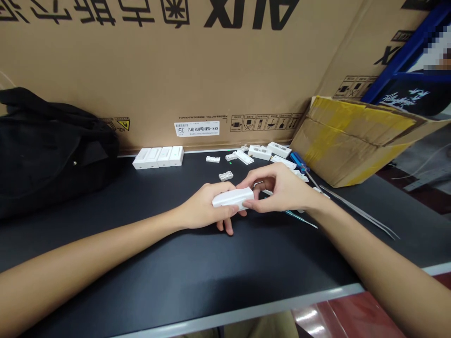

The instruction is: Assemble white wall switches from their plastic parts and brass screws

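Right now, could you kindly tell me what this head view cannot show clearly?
Underside of the white plastic casing: hidden by the left hand and right hand.
Print on the white parts: too small to read.
Thin tool: one end hidden by the right hand.
Pixelated patch, top right: blurred out.

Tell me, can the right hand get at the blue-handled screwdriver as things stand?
Probably yes: the blue-handled screwdriver lies just beyond the right hand, with only small white parts nearby. But that hand grips the white plastic casing, so must release first.
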Available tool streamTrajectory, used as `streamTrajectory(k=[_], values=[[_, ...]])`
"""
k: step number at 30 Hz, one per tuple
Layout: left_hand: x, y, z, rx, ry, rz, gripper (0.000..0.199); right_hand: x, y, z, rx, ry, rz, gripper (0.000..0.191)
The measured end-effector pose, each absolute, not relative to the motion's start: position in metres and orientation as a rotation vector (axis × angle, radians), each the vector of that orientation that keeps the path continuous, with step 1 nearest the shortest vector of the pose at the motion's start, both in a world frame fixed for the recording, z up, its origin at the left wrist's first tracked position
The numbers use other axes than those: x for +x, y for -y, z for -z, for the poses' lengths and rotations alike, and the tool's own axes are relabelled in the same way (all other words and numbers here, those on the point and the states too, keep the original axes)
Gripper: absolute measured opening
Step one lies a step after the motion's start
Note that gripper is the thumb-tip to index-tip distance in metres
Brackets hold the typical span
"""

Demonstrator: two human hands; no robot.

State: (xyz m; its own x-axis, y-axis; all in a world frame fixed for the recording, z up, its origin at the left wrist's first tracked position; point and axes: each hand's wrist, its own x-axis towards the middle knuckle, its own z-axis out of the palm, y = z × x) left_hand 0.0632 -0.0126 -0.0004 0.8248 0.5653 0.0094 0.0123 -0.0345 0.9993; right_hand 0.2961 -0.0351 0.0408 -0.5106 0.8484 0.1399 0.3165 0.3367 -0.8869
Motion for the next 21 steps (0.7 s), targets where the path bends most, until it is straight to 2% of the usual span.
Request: streamTrajectory(k=[16, 21], values=[[0.0634, 0.0127, 0.0019, 1.571, -0.470, -0.488, 0.023, 0.2946, 0.0356, -0.0378, -0.983, 2.029, -1.076, 0.029], [0.0610, 0.0129, 0.0002, 1.520, -0.459, -0.516, 0.035, 0.2935, 0.0358, -0.0360, -0.840, 2.075, -0.951, 0.032]])
